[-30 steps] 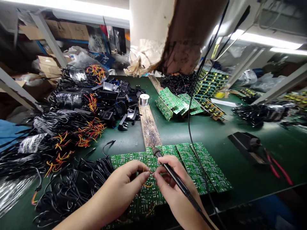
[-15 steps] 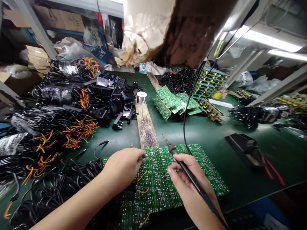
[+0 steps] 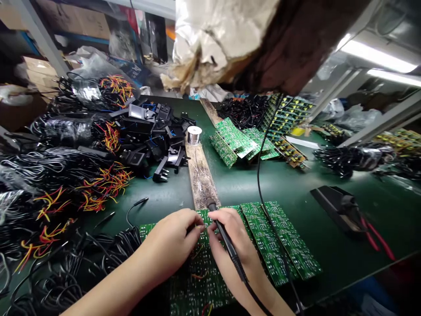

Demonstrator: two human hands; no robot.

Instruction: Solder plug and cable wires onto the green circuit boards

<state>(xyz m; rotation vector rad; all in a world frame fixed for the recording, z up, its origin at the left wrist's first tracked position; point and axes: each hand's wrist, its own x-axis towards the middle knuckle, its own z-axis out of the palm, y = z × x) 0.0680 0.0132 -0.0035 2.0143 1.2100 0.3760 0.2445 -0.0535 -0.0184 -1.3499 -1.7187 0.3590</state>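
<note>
My right hand (image 3: 235, 235) is closed round a black soldering iron (image 3: 228, 248), pen-like. Its front end points away from me over the near end of the wooden strip (image 3: 203, 182), and the tip is hard to make out there. Close beside it, my left hand (image 3: 179, 230) is pinched at the far edge of the green circuit boards (image 3: 271, 245); whatever lies between its fingers is hidden. The boards lie side by side under both hands. A few short red and yellow wires (image 3: 199, 275) stick up from them.
Black cables (image 3: 62, 263) and bundles with red-yellow ends (image 3: 108, 186) crowd the left. Black plug adapters (image 3: 161, 145) lie behind them. A solder spool (image 3: 194, 134) stands on the strip. More boards (image 3: 237, 138) are stacked beyond; red-handled pliers (image 3: 378, 239) rest in a black holder at right.
My right hand has moved left with the soldering iron, up beside my left hand. The right-hand boards now show gaps between them. My left hand stays pinched at nearly the same spot.
</note>
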